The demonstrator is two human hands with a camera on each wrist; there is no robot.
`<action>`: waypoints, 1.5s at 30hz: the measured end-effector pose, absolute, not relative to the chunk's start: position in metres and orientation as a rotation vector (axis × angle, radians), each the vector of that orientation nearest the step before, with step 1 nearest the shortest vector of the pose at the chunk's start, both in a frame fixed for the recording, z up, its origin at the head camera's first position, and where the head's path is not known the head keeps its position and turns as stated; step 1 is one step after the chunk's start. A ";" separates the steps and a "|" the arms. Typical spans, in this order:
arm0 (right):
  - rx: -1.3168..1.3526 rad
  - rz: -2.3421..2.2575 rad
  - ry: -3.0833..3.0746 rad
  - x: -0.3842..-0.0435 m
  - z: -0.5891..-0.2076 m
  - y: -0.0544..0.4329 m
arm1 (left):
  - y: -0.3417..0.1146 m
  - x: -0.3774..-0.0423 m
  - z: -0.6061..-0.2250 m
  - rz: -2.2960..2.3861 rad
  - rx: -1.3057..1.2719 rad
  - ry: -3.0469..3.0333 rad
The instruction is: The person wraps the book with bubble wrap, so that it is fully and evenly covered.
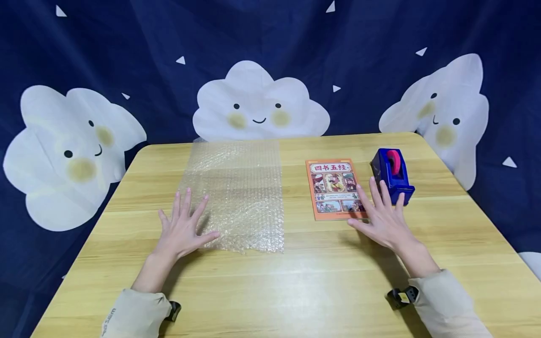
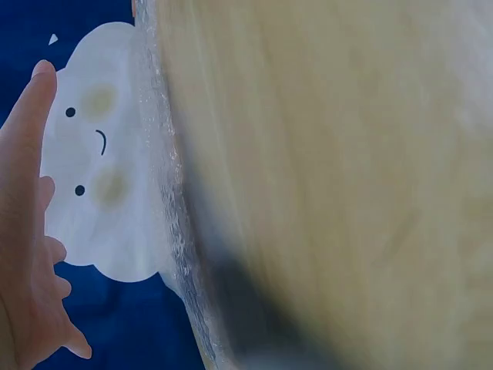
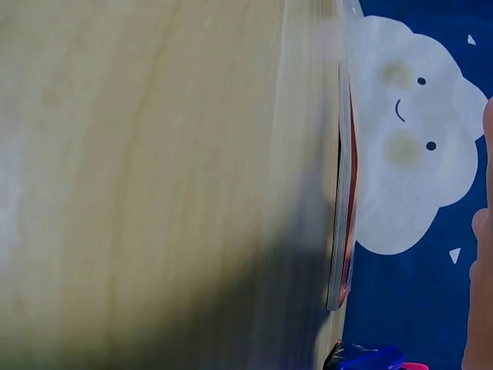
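My left hand (image 1: 181,233), fingers spread and straight, hovers by the lower left edge of a sheet of bubble wrap (image 1: 243,197). Nothing is in it; in the left wrist view the bubble wrap (image 2: 173,185) shows edge-on beside the hand (image 2: 23,231). On the right, my right hand (image 1: 386,225) is likewise spread, holding nothing, near the lower right corner of an orange comic-style book (image 1: 334,188). Just beyond its fingertips stands a blue tape dispenser (image 1: 390,176) with a red-pink roll of tape. In the right wrist view the book (image 3: 347,193) appears from its side.
A light wood-grain table (image 1: 270,291) carries everything. Behind it hangs a dark blue curtain (image 1: 160,28) printed with white smiling clouds. The bubble wrap reaches the table's far edge, and the dispenser stands toward the right edge. Black wrist straps (image 1: 401,297) sit at both cuffs.
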State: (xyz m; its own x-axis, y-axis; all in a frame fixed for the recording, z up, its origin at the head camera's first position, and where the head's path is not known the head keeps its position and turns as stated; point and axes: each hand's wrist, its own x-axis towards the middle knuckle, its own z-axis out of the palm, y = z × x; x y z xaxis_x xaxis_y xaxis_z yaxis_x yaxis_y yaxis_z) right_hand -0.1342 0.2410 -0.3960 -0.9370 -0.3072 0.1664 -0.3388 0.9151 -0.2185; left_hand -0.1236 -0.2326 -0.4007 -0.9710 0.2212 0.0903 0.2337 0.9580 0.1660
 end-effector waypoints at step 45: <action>0.679 1.970 -2.808 -0.227 -0.402 0.175 | -0.302 -0.117 -0.413 -1.139 -0.354 -2.881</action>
